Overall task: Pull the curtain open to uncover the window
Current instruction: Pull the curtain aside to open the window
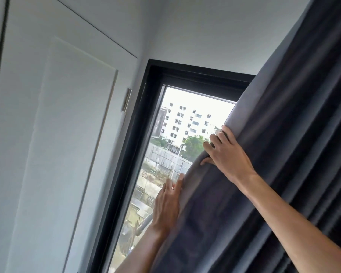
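The dark grey curtain [274, 154] hangs in deep folds across the right part of the view, its leading edge running slantwise down over the window [165, 154], whose left strip of glass is uncovered inside a black frame [144, 134]. The right hand [224, 152] grips that leading edge high up: its fingers [213, 139] curl over the hem from the glass side while the thumb presses from below, so a bunched fold of cloth is pinched between them. Below those fingers and a little toward the glass, the left hand [166, 205] lies against the same edge with its fingers [177, 184] held nearly straight and close together, flat along the fabric; whether they hook behind the hem cannot be told. Both bare forearms reach up from the lower right. Beyond the fingertips, through the pane, stand a white block of flats [187, 123] and a green tree [193, 144]. Left of the frame is a pale panelled door [67, 134] with a metal hinge [126, 99].
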Action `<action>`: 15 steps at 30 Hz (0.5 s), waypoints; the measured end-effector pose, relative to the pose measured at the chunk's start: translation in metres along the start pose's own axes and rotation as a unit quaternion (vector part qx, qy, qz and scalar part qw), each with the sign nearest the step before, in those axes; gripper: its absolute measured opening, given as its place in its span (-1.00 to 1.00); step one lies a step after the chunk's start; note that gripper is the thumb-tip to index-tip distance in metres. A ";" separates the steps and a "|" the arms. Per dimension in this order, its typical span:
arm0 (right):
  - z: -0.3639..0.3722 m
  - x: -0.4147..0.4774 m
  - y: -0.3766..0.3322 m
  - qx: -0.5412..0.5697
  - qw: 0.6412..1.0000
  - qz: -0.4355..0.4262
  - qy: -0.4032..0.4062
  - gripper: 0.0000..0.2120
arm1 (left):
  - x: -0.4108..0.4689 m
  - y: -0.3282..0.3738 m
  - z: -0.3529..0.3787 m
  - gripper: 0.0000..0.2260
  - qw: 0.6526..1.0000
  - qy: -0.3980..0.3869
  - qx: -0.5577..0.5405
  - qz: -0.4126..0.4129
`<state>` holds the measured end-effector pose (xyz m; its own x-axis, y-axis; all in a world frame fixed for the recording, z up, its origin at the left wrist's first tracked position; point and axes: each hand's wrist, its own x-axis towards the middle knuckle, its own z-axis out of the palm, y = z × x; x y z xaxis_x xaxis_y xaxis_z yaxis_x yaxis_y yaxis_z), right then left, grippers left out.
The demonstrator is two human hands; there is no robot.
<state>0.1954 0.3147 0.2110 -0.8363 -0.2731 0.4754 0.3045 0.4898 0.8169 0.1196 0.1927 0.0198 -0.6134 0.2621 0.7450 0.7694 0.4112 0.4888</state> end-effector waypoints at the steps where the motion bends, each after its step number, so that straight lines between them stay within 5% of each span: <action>1: 0.001 -0.010 0.007 -0.001 1.000 0.004 0.002 -0.51 | -0.004 0.012 0.001 -0.29 1.000 -0.002 0.003 0.006; 15: 0.003 -0.160 0.094 -0.016 0.999 0.052 -0.007 -0.63 | -0.061 0.168 0.037 -0.26 0.998 -0.011 0.046 0.046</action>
<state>0.3563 0.4066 0.2111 -0.8057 -0.2115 0.5533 0.4035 0.4879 0.7741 0.2800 0.2785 0.0395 -0.5457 0.3216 0.7739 0.8037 0.4622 0.3747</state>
